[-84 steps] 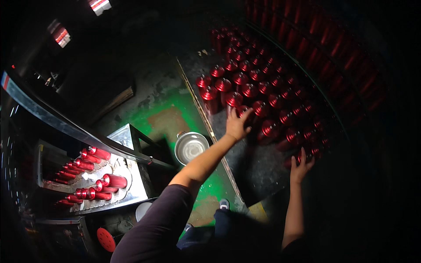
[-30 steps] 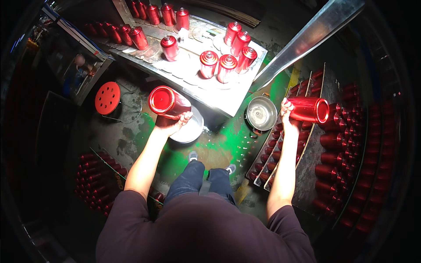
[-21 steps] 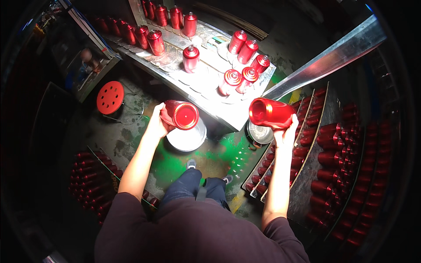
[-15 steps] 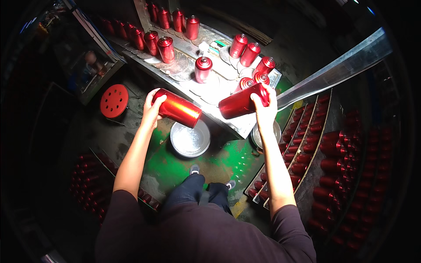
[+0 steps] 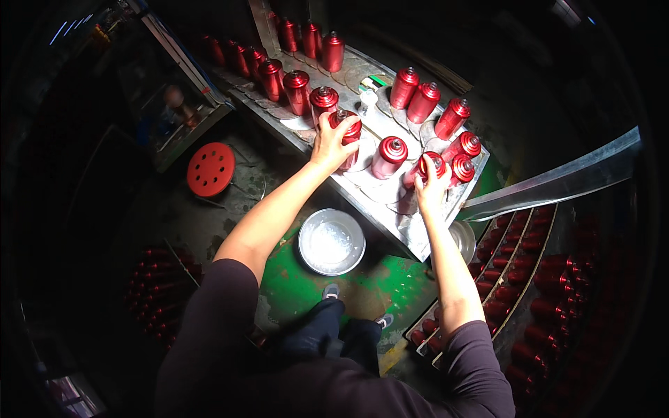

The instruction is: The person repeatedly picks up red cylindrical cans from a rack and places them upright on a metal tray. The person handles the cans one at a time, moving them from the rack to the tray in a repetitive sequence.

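Observation:
My left hand (image 5: 327,144) is closed round the neck of an upright red metal canister (image 5: 351,134) with a stepped top, at the near edge of a lit conveyor table (image 5: 410,235). Farther right, the fingers of my right hand (image 5: 433,189) grip the top of a second red canister (image 5: 433,164), also upright on the table. Between my hands stands another red canister (image 5: 390,157), touched by neither. Close behind my left hand is one more canister (image 5: 324,101). My fingers partly hide both held canisters.
Several canisters (image 5: 296,92) line the table's left side, others (image 5: 424,103) its far side. A small white container (image 5: 368,101) sits mid-table. Below are a grey basin (image 5: 332,242), a red stool (image 5: 210,169), a metal rail (image 5: 557,180) at right, and racks of red canisters (image 5: 512,272).
Both canisters were held tilted, nearly lying, before the table's near edge. Now they are upright on the table, and both hands have reached forward to their tops. The view has shifted.

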`<act>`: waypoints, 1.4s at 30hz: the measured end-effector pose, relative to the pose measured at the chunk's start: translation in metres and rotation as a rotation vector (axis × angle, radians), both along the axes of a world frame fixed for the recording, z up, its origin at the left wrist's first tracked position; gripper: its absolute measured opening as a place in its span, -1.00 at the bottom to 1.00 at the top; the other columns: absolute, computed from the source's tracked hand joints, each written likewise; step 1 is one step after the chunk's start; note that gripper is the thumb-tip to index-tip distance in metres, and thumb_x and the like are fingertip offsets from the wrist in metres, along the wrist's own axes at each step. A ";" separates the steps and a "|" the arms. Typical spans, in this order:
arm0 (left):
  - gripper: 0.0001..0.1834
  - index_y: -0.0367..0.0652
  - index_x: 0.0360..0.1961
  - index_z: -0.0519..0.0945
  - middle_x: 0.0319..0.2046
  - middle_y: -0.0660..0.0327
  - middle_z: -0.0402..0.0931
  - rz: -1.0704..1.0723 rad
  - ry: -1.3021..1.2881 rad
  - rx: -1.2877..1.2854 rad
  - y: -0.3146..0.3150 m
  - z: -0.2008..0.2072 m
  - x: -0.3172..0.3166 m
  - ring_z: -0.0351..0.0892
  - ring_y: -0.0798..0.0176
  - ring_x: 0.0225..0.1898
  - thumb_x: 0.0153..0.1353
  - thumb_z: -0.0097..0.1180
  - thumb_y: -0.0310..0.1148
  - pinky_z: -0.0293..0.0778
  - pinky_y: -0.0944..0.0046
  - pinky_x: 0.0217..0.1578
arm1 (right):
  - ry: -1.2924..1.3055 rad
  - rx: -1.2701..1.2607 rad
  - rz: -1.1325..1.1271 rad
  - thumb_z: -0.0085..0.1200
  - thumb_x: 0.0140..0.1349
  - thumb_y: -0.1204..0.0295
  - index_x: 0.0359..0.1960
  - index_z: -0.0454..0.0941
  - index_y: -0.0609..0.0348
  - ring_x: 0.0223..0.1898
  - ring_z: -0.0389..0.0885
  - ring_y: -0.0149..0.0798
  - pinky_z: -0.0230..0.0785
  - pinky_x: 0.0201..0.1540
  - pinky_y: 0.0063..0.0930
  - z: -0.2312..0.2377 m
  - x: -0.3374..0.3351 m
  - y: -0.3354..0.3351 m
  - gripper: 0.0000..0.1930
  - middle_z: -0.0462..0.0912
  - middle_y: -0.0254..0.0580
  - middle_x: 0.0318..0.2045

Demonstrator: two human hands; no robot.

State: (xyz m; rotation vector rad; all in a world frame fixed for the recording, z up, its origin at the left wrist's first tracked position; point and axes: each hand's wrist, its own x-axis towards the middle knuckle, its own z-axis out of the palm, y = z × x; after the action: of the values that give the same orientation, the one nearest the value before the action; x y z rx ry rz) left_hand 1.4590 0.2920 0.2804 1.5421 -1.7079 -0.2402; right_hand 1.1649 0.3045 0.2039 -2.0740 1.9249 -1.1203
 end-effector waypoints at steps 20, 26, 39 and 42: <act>-0.19 0.05 0.38 0.33 0.32 -0.26 0.07 -0.045 0.080 0.131 0.084 -0.055 -0.117 0.18 -0.38 0.33 0.04 0.32 -0.41 0.29 -0.15 0.30 | -0.278 0.368 -0.397 0.11 0.16 0.71 0.30 0.45 0.17 0.20 0.52 -0.12 0.34 0.31 -0.30 0.037 -0.229 0.354 -0.40 0.52 -0.03 0.22; -0.44 -0.23 0.18 0.47 0.03 -0.08 0.49 -0.046 0.261 0.571 0.205 -0.076 -0.188 0.60 -0.02 -0.07 0.15 0.29 -0.33 0.58 0.02 -0.07 | -0.766 0.315 -0.571 0.04 0.30 0.67 0.35 0.36 0.25 0.15 0.55 -0.19 0.38 0.26 -0.38 0.007 -0.311 0.376 -0.46 0.52 0.12 0.19; -0.19 -0.27 0.40 0.28 0.02 -0.23 0.60 -0.853 -0.034 0.901 0.361 -0.065 -0.466 0.60 -0.24 0.07 0.19 0.26 -0.17 0.50 -0.02 0.13 | -0.925 0.318 -0.258 0.06 0.29 0.66 0.44 0.19 0.24 -0.06 0.64 -0.29 0.44 0.10 -0.46 0.003 -0.413 0.385 -0.35 0.68 0.01 -0.09; -0.19 -0.20 0.40 0.30 0.00 -0.19 0.61 -0.719 -0.085 0.945 0.369 -0.069 -0.469 0.58 -0.21 0.09 0.17 0.28 -0.13 0.50 -0.03 0.12 | -0.857 0.292 -0.208 0.07 0.30 0.66 0.43 0.19 0.28 -0.12 0.65 -0.32 0.45 0.08 -0.48 -0.004 -0.452 0.391 -0.36 0.70 -0.02 -0.16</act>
State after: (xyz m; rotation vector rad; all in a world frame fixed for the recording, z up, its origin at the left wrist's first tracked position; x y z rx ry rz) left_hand 0.9895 0.6610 0.2114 1.4410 -2.3214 -1.5415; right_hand 0.7129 0.6953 0.2000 -0.9937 1.7103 -1.3537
